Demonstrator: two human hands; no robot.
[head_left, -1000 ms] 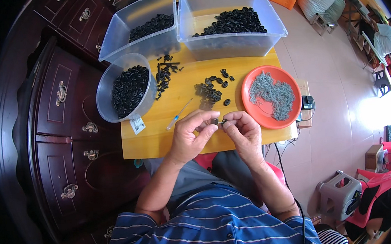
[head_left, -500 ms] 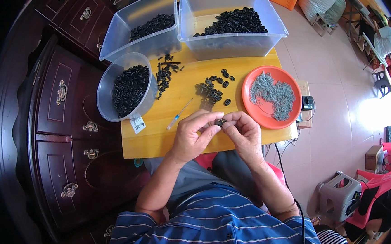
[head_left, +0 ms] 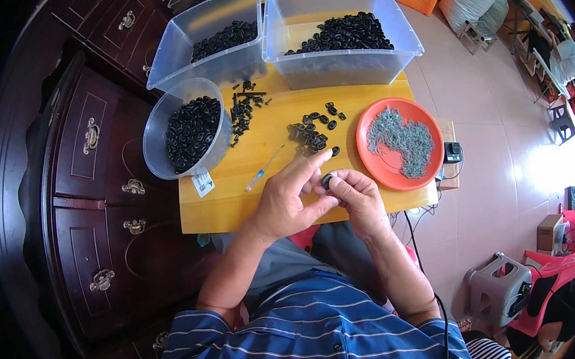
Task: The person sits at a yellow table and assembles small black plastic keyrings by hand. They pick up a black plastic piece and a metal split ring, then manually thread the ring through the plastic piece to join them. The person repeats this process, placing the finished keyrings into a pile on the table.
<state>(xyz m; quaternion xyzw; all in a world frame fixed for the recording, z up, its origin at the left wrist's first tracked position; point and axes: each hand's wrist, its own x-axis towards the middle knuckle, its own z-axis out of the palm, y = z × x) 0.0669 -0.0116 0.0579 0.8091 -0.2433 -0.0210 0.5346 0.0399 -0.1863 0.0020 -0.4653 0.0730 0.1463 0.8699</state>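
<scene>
Glossy yellow rectangular table (head_left: 223, 211) under the right hand (head_left: 364, 204)'s grip. On it: round red plate (head_left: 368, 155), right of grip; loose black oval pieces (head_left: 309, 138), just beyond; slim clear-and-blue stick (head_left: 256, 179), left; small black scraps (head_left: 240, 119), farther left; round clear plastic tub (head_left: 154, 139), leftmost; clear rectangular plastic bins (head_left: 343, 65), farthest.

Glare, perhaps daylight, whitens the tiled floor (head_left: 489, 159) at right, and edges curve into black corners.

The piece (head_left: 327, 181) is black, plate (head_left: 383, 167) orange-red, table (head_left: 216, 211) yellow, shirt (head_left: 298, 339) blue with white stripes.
</scene>
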